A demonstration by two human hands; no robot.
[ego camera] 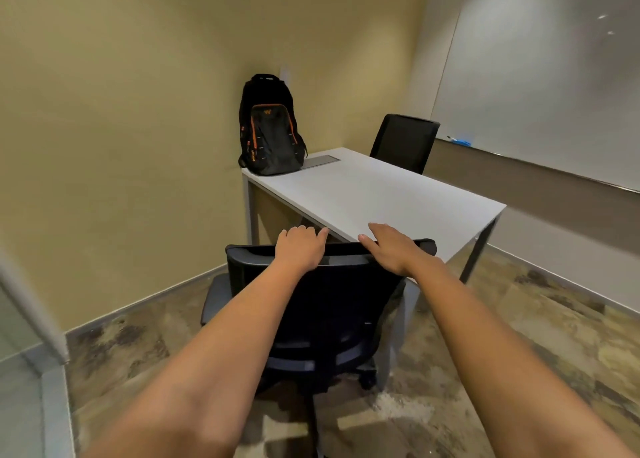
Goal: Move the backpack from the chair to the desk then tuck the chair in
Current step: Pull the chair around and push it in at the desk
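Note:
A black backpack [269, 128] with orange trim stands upright on the far left corner of the white desk [374, 194], against the wall. A black mesh office chair [322, 305] stands at the desk's near edge, its backrest toward me and its seat partly under the desktop. My left hand [300, 246] is curled over the top of the backrest, gripping it. My right hand [391, 248] rests on the backrest's top right with its fingers spread and lying flat.
A second black chair [403, 142] stands at the desk's far side. A whiteboard [540, 83] with a marker tray covers the right wall. A yellow wall runs along the left, and a glass partition frame [31, 305] stands at my near left.

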